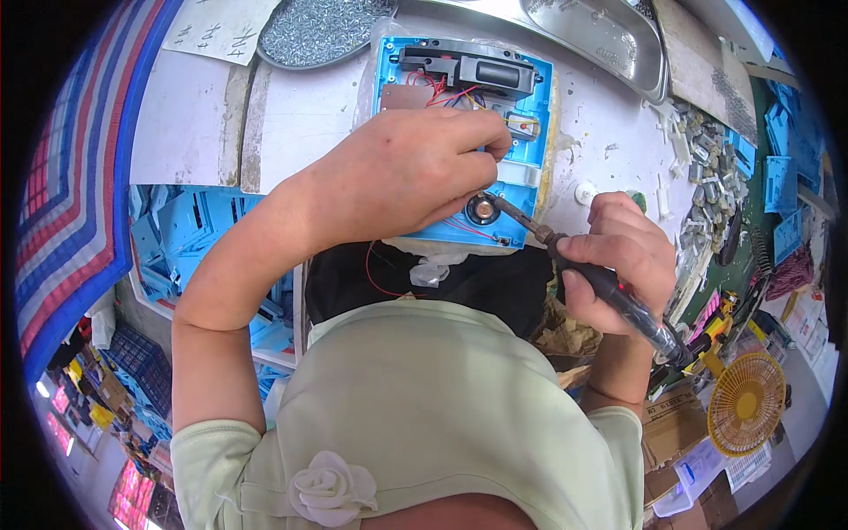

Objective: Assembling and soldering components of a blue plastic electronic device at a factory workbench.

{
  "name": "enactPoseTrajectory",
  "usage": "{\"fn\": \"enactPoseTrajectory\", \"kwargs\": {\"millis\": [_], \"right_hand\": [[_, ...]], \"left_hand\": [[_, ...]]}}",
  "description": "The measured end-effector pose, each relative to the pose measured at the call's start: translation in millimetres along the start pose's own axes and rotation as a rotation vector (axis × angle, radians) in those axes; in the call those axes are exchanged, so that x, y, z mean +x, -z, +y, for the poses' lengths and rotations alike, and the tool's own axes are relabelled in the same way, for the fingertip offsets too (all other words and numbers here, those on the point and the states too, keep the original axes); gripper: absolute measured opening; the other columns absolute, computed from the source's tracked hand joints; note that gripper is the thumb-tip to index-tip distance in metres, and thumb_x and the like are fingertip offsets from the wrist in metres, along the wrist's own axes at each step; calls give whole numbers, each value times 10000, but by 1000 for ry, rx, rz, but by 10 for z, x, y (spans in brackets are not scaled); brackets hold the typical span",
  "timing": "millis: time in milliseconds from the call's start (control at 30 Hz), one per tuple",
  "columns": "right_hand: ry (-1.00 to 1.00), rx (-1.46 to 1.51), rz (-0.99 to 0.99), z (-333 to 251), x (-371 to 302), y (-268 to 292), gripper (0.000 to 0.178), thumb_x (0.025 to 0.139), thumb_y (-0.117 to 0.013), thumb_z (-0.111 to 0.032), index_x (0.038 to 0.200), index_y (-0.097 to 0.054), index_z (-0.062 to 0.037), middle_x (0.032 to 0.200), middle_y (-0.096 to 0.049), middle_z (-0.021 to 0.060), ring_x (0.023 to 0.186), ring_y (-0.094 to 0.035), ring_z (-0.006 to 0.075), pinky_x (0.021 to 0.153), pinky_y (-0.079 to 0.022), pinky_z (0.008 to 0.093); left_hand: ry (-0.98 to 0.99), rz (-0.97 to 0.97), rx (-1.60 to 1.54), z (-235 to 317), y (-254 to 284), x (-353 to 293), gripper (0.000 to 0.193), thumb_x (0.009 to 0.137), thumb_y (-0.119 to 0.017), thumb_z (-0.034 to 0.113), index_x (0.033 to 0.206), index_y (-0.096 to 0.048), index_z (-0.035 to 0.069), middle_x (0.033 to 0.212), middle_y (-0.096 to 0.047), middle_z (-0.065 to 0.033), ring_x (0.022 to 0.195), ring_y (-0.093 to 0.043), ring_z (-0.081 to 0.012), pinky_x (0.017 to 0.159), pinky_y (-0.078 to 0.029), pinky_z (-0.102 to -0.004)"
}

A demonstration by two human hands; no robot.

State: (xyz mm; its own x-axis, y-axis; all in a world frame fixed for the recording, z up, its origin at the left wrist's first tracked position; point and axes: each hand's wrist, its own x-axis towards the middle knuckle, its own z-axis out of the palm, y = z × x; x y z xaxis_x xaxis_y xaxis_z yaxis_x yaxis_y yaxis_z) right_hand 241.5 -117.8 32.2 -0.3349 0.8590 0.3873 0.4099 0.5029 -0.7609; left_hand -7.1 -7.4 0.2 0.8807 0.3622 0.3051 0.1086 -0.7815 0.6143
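Observation:
A light-blue plastic casing lies open-side up in front of me. It holds a black module, red wires and a small round speaker near its front edge. My left hand reaches over the casing with its fingers closed beside the speaker; whatever they pinch is hidden. My right hand is closed around the dark handle of a soldering iron. The iron slants up to the left, its tip at the speaker's edge; whether it touches cannot be told.
At the back stand a round tray of small screws and a metal tray. Small metal and white parts are heaped on the right. Blue plastic pieces fill a box at left. A yellow fan stands lower right.

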Motion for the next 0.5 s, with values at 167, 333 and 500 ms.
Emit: {"fn": "enactPoseTrajectory", "kwargs": {"millis": [167,333,500], "right_hand": [[-17,52,44,17,-68,43,235,685,-743,-75,908,-704,-11,615,-563,67,520,-492,249,584,-441,370],[-23,48,76,37,-114,89,225,705,-742,-83,909,-699,-1,642,-602,81,530,-507,250,585,-445,367],[-40,73,89,37,-125,120,227,711,-739,-88,916,-697,2,662,-626,85,535,-511,255,583,-445,368]], "left_hand": [[13,-29,11,13,20,-6,183,768,-757,31,881,-613,34,1064,-641,-82,935,-680,-283,764,-571,-393],[4,-18,20,10,17,5,175,769,-758,29,869,-615,37,1056,-640,-81,927,-679,-278,757,-568,-390],[19,-23,8,13,24,-2,157,778,-754,39,874,-629,39,1048,-636,-80,911,-672,-274,746,-560,-381]]}}
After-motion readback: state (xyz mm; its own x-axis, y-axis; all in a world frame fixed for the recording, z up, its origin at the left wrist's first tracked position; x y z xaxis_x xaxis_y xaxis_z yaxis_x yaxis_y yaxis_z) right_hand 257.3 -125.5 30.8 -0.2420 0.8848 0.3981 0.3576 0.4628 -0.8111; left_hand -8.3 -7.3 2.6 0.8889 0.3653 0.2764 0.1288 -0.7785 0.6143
